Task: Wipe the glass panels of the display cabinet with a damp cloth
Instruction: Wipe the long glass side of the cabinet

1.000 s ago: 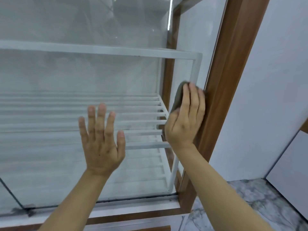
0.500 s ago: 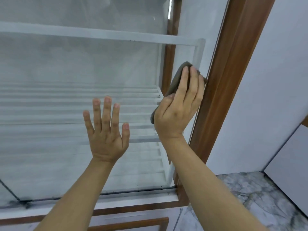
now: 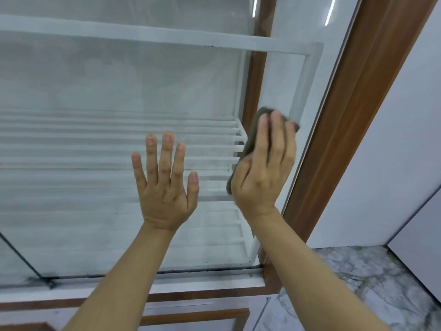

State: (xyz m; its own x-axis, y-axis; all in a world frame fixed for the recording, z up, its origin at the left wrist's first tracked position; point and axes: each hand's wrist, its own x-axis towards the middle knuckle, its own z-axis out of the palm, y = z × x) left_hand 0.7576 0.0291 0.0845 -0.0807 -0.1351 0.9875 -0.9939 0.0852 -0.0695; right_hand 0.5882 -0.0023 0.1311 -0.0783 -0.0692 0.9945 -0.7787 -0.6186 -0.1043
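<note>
Right hand point(image 3: 263, 168) presses a dark grey cloth point(image 3: 253, 134) flat against the glass panel point(image 3: 95, 80), fingers extended over the fabric and holding it to the pane. The cloth sits near the panel's right edge, just beside the brown wooden frame point(image 3: 346, 115), with only a narrow strip of glass between fingertips and wood. Left hand point(image 3: 165, 185) rests open just to the left, fingers spread, palm toward the same panel; whether it touches the glass cannot be told. Behind the pane, white slatted shelves point(image 3: 95, 142) run leftward, and a white crossbar point(image 3: 143, 35) spans above both hands. Wide uncovered glass stretches left of the hands and up toward the crossbar. A dark seal point(image 3: 202, 271) lines the panel's bottom edge, and marble floor point(image 3: 358, 283) shows at lower right.
</note>
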